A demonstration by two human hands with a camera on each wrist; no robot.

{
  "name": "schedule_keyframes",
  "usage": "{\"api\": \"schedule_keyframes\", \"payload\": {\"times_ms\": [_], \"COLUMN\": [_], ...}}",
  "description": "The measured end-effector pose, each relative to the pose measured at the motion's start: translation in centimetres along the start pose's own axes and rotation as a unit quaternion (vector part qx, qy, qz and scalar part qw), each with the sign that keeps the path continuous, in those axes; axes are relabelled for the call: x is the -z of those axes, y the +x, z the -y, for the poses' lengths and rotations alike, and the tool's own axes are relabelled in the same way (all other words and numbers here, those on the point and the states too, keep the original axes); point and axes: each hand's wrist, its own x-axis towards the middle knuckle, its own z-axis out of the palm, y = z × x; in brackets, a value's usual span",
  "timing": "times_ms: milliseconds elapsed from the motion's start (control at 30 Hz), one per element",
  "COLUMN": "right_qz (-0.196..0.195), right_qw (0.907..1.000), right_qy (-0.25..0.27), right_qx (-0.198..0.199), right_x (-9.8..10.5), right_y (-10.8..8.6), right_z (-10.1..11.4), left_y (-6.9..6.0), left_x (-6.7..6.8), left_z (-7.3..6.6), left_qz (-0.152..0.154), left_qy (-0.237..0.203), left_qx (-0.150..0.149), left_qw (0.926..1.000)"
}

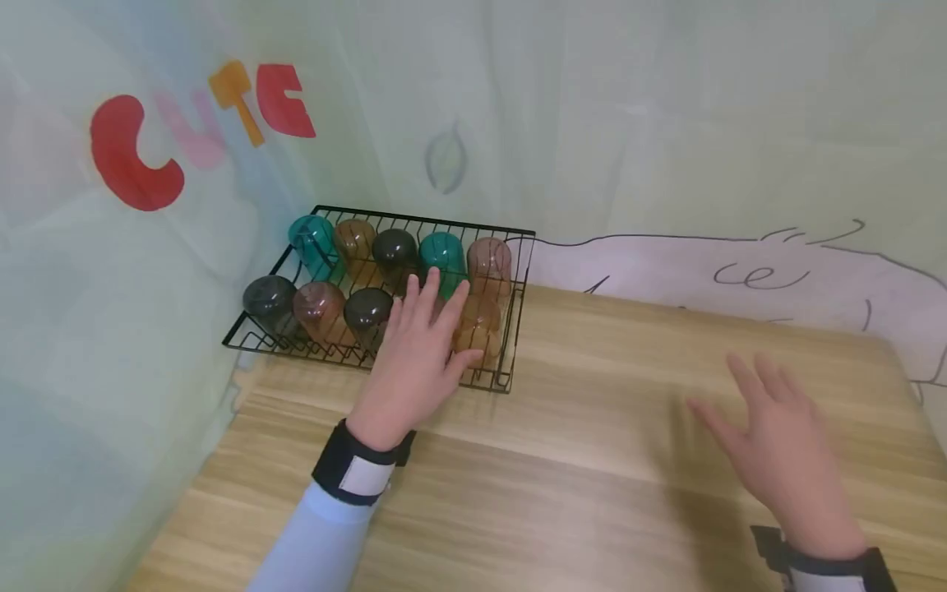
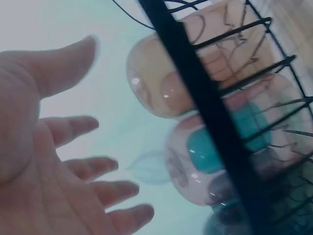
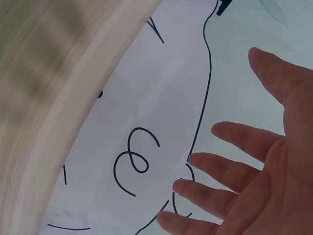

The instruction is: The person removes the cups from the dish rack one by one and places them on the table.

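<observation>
A black wire rack (image 1: 510,329) on the table holds several tinted glass cups in two rows, among them a teal cup (image 1: 442,253), an amber cup (image 1: 479,329) and a dark grey cup (image 1: 270,302). Above the front row, fingers spread, hovers my left hand (image 1: 414,362), hiding part of that row. The left wrist view has the hand (image 2: 63,152) beside the rack's dark bar, apart from an amber cup (image 2: 151,73) and a pink cup (image 2: 183,156). My right hand (image 1: 787,452) is held over the table's right side with nothing in it, fingers extended, also in the right wrist view (image 3: 254,171).
The wooden table (image 1: 577,460) meets a pale cloth wall (image 1: 666,123) with line drawings behind it. Coloured letters, including a red C (image 1: 129,164), are on the left wall, close to the rack's left end.
</observation>
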Motion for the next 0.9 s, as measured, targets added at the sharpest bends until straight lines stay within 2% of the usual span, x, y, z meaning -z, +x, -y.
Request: {"api": "schedule_keyframes", "payload": {"times_ms": [133, 233, 467, 700, 900], "right_qz": [-0.018, -0.018, -0.003, -0.022, -0.025], "right_qw": [0.9994, 0.9987, 0.9976, 0.9964, 0.9951], "right_qy": [0.03, 0.047, 0.063, 0.056, 0.066], "right_qx": [0.005, 0.011, 0.029, 0.059, 0.069], "right_x": [0.1, -0.4, -2.6, -4.8, -5.5], "right_y": [-0.2, -0.3, -0.4, -0.4, -0.1], "right_z": [0.9, 1.8, 3.7, 4.5, 4.7], "left_y": [1.4, 2.4, 4.2, 4.9, 5.2], "left_x": [0.2, 0.3, 0.0, -0.8, -0.9], "left_z": [-0.9, -1.5, -1.9, -1.9, -1.9], "left_qz": [0.03, 0.057, 0.078, 0.11, 0.121], "left_qy": [0.015, 0.013, 0.015, 0.015, 0.02], "left_qx": [-0.037, -0.047, -0.045, -0.037, -0.027], "left_qw": [0.9988, 0.9971, 0.9958, 0.9931, 0.992]}}
